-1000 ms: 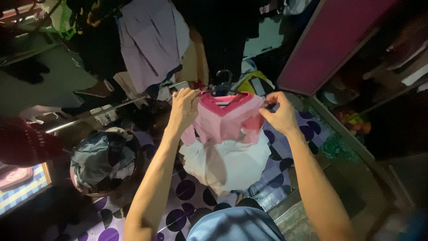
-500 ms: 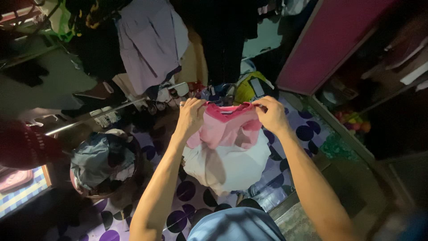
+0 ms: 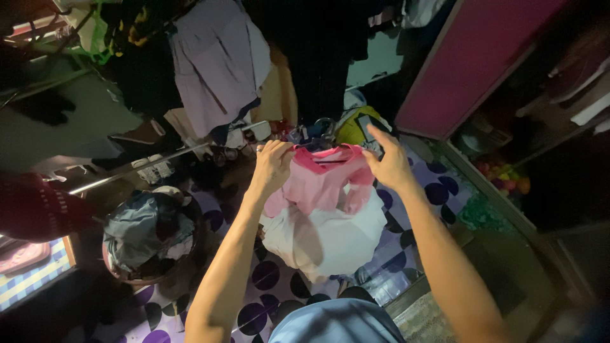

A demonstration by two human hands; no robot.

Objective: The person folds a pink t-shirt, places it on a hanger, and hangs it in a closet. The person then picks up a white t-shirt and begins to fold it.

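Here, I see the left hand (image 3: 272,166) pinching one shoulder of a small pink-and-white dress (image 3: 324,203), held up on a dark hanger (image 3: 323,130) above the dotted floor mat (image 3: 267,273). The right hand (image 3: 389,166) grips the opposite shoulder, forefinger extended. Farther left stands a laundry basket (image 3: 149,232); beyond, clothes hang from a rail (image 3: 159,159).

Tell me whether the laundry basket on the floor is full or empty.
Full: the basket is heaped with crumpled clothes that rise above its rim.

1. The pink dress (image 3: 327,181) is soft matt cloth, with a white cloth skirt.
2. Its hanger (image 3: 324,130) looks like dark smooth plastic.
3. The floor mat (image 3: 267,273) is glossy, dotted purple.
4. The rail (image 3: 136,166) is shiny metal.
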